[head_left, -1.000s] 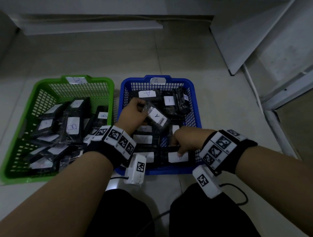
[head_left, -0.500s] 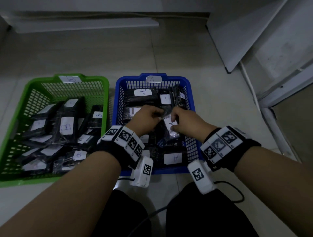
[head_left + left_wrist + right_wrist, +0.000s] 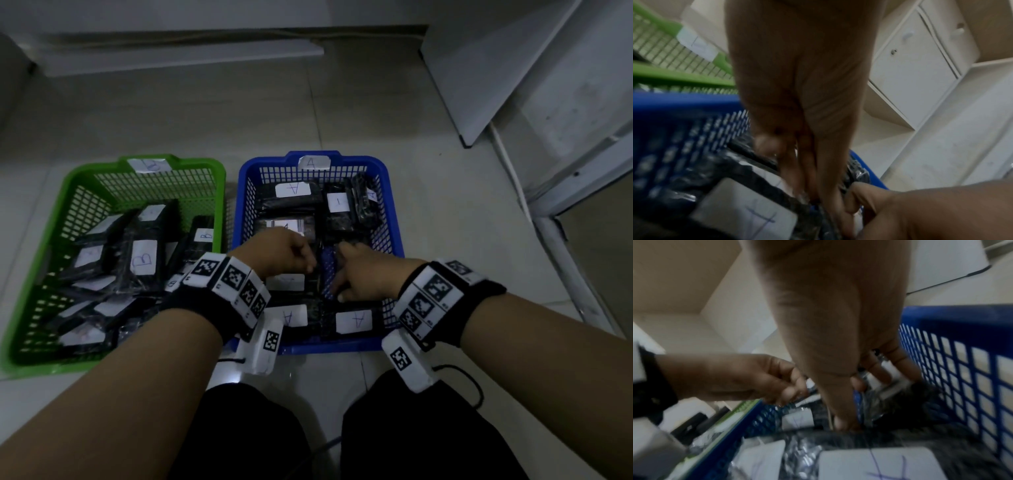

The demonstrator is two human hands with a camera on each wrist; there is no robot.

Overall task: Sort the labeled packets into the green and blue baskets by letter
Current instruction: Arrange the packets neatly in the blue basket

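We see black plastic-wrapped packets with white A labels (image 3: 354, 321) lying in the blue basket (image 3: 390, 192) on the floor, B-labelled ones in the green basket (image 3: 68, 185) beside it. Since half a second ago both hands have dropped lower among the packets (no packet is lifted now). Our left hand (image 3: 279, 253) and right hand (image 3: 368, 274) curl their fingers into the pile; whether either grip holds a packet we cannot tell.

The blue basket (image 3: 388, 192) has a white tag with "A" on its far rim. Packets inside show "A" labels (image 3: 354, 321). In the green basket (image 3: 73, 181), packet labels (image 3: 143, 260) read "B".
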